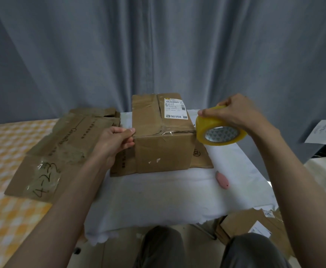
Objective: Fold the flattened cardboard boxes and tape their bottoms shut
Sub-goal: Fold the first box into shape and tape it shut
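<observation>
1. Gripping the yellow tape roll [219,130] from above, the right hand [237,113] hovers just beside the box.
2. Left hand [115,141] pinches the cardboard box [162,136] at its left top corner.
3. Box sits on the white bench [158,196]; it looks light, empty, easily dented, so holding it by corners probably works best.

Box [162,136] brown, label [174,108] white. Tape roll [219,125] yellow. Worktop [158,198] white. Bedsheet [5,182] orange-white check. Curtain [158,47] grey-blue. Cutter [222,180] pink.

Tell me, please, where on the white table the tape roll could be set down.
The bare white table between the folded box and the near edge, left of the pink cutter, is free. Left of the box is crowded with flattened cardboard.
</observation>
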Tool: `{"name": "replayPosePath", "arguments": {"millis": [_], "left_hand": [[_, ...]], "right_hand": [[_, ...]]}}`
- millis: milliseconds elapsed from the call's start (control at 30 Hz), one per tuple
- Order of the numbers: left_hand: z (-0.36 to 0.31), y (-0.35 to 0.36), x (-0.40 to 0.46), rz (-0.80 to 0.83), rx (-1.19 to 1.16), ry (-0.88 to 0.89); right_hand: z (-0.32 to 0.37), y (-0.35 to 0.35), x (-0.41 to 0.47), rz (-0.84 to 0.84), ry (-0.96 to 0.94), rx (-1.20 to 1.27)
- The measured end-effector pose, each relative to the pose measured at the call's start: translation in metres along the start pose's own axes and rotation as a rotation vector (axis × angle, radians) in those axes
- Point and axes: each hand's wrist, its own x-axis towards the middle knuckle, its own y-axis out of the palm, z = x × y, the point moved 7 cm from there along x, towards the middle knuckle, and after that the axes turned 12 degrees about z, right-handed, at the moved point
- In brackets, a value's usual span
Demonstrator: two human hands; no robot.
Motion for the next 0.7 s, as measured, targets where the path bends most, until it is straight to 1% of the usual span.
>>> {"name": "replayPosePath", "arguments": {"millis": [200, 300, 400, 500, 533, 567, 633, 700], "left_hand": [[0.005, -0.001, -0.003, 0.031, -0.003, -0.067], [0.007, 0.001, -0.004, 0.019, 0.025, -0.075], [0.008, 0.000, -0.004, -0.042, 0.174, -0.073], [0.001, -0.008, -0.005, -0.161, 0.484, -0.026], [-0.006, -0.009, -0.008, -0.207, 0.596, 0.025], [-0.014, -0.008, -0.013, -0.244, 0.694, 0.125], [-0.033, 0.009, -0.028, -0.271, 0.883, 0.441], [-0.042, 0.039, -0.046, -0.183, 1.023, 0.746]], "right_hand": [[0.007, 0.001, 0.000, 0.019, -0.017, -0.033], [0.010, 0.001, -0.001, 0.022, -0.029, -0.041], [0.014, -0.001, -0.001, 0.004, -0.037, -0.051], [0.017, -0.005, -0.002, -0.008, -0.042, -0.067], [0.017, -0.006, -0.002, -0.011, -0.043, -0.069], [0.018, -0.007, -0.002, -0.017, -0.046, -0.073], [0.018, -0.008, -0.001, -0.021, -0.047, -0.089], [0.019, -0.007, 0.001, -0.023, -0.042, -0.100]]}}
